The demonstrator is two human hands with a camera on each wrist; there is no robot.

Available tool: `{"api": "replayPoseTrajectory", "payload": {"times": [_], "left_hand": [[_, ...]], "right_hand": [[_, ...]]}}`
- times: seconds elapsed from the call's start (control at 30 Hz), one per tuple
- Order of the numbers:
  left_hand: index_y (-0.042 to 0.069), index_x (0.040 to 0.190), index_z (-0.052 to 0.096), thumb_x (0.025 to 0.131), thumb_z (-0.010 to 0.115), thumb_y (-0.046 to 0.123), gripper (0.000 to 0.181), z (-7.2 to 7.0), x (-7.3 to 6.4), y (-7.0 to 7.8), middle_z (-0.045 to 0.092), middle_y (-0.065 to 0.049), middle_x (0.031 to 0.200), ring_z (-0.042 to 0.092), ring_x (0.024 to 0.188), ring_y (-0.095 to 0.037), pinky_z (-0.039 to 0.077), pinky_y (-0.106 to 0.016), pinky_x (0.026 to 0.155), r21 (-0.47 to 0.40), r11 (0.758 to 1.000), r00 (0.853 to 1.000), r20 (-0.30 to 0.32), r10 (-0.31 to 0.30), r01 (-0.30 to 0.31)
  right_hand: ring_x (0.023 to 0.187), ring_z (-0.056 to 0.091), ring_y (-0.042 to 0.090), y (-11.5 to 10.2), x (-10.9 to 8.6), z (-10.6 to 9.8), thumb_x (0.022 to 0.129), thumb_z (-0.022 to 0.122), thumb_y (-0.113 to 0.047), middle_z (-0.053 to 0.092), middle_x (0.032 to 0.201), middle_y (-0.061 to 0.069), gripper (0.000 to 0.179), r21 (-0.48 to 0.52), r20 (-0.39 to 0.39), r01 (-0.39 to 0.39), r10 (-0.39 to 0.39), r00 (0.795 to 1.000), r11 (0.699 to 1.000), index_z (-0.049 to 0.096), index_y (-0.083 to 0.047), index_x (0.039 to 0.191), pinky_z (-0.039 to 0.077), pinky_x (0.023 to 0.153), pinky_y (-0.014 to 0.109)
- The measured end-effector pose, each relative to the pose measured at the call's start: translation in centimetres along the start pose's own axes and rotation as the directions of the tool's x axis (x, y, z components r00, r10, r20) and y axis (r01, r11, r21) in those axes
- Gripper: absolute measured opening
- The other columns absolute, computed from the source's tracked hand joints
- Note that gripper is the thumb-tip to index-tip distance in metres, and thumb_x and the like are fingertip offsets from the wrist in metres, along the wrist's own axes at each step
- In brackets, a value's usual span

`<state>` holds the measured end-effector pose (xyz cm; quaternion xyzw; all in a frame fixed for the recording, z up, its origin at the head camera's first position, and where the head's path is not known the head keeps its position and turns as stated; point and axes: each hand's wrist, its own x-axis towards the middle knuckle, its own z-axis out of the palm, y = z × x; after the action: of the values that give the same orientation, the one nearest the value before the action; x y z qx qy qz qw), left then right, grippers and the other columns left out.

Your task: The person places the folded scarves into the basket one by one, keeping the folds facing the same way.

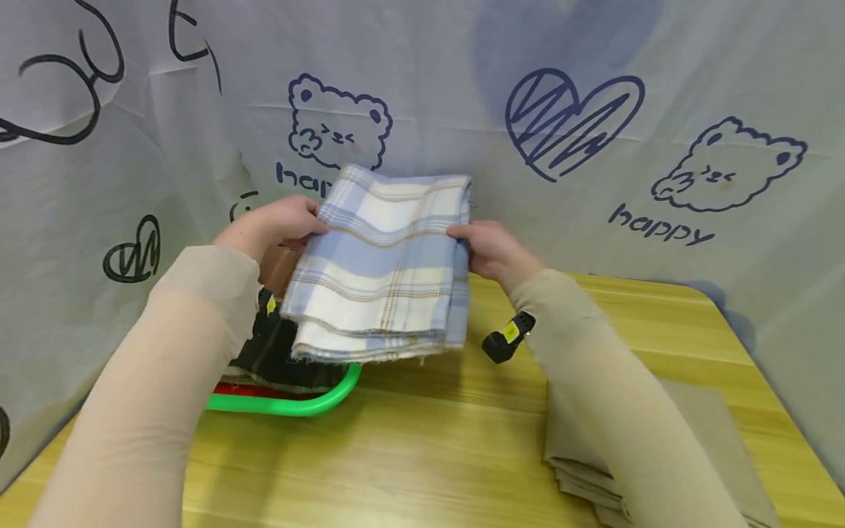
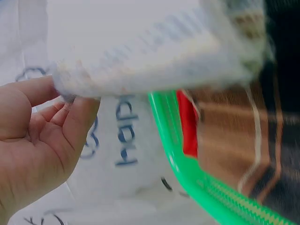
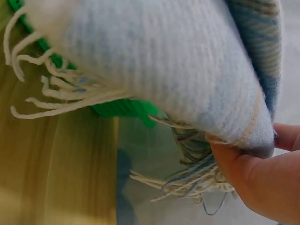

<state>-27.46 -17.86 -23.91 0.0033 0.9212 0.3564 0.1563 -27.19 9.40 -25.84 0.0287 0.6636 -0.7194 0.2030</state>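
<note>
A folded white and light-blue plaid scarf with thin brown lines hangs in the air between both hands, above the table. My left hand pinches its left edge between thumb and fingers. On the opposite side my right hand pinches the right edge, thumb on the front face. Pale fringe dangles from the scarf in the right wrist view. Below and left of it is a green basket, partly covered by the scarf and left arm. Dark and brown plaid cloth lies in the basket, beside something red.
On the right of the wooden table lies a stack of folded khaki cloth, partly under the right forearm. A white curtain with drawn bears and hearts hangs behind and along the left side.
</note>
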Motion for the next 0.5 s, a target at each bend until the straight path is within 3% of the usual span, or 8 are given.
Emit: {"api": "replayPoseTrajectory", "payload": {"times": [0.13,0.3,0.37,0.43,0.5], "left_hand": [[-0.013,0.122,0.041,0.097,0.043,0.01,0.034,-1.3,-0.3,-1.8,0.047,-0.024,0.114,0.053,0.099,-0.031,0.049,-0.045,0.088,0.023,1.0,1.0,0.002,0.007,-0.008],[-0.014,0.119,0.042,0.097,0.044,0.01,0.033,-2.7,-0.8,-4.1,0.047,-0.026,0.112,0.053,0.101,-0.035,0.049,-0.049,0.087,0.061,0.998,1.0,-0.012,-0.005,0.006],[-0.014,0.118,0.042,0.096,0.044,0.009,0.032,-3.1,-1.0,-4.9,0.047,-0.027,0.113,0.052,0.103,-0.038,0.049,-0.051,0.088,0.078,0.997,1.0,-0.018,-0.018,0.02],[-0.015,0.119,0.04,0.097,0.043,0.009,0.032,-3.6,-1.3,-5.7,0.046,-0.028,0.114,0.05,0.107,-0.041,0.047,-0.052,0.09,0.083,0.996,0.999,-0.005,-0.037,0.037],[-0.015,0.119,0.04,0.097,0.042,0.009,0.032,-4.0,-1.6,-6.4,0.046,-0.029,0.114,0.05,0.109,-0.042,0.047,-0.052,0.091,0.091,0.994,0.999,0.006,-0.053,0.053]], "right_hand": [[0.11,0.053,0.024,0.9,1.8,2.1,0.097,0.043,-0.006,0.05,0.129,0.017,0.04,0.027,-0.015,-0.001,0.001,1.0,1.0,0.039,0.006,0.135,0.041,0.103,0.036],[0.098,0.063,0.021,4.9,10.4,2.6,0.09,0.059,-0.008,0.064,0.111,0.011,0.028,0.108,0.036,0.049,-0.053,0.998,0.993,0.055,0.0,0.116,0.052,0.085,0.034],[0.091,0.065,0.018,6.2,12.7,3.1,0.087,0.061,-0.008,0.066,0.102,0.007,0.024,0.132,0.055,0.068,-0.075,0.996,0.989,0.057,-0.003,0.11,0.054,0.077,0.032],[0.097,0.064,0.02,5.8,11.5,4.9,0.088,0.059,-0.007,0.065,0.108,0.009,0.027,0.121,0.025,0.043,-0.046,0.999,0.992,0.056,-0.002,0.115,0.053,0.083,0.034],[0.103,0.062,0.024,4.9,8.9,6.7,0.091,0.055,-0.005,0.062,0.115,0.013,0.031,0.099,0.016,0.032,-0.034,0.999,0.995,0.053,0.0,0.121,0.051,0.089,0.036]]}}
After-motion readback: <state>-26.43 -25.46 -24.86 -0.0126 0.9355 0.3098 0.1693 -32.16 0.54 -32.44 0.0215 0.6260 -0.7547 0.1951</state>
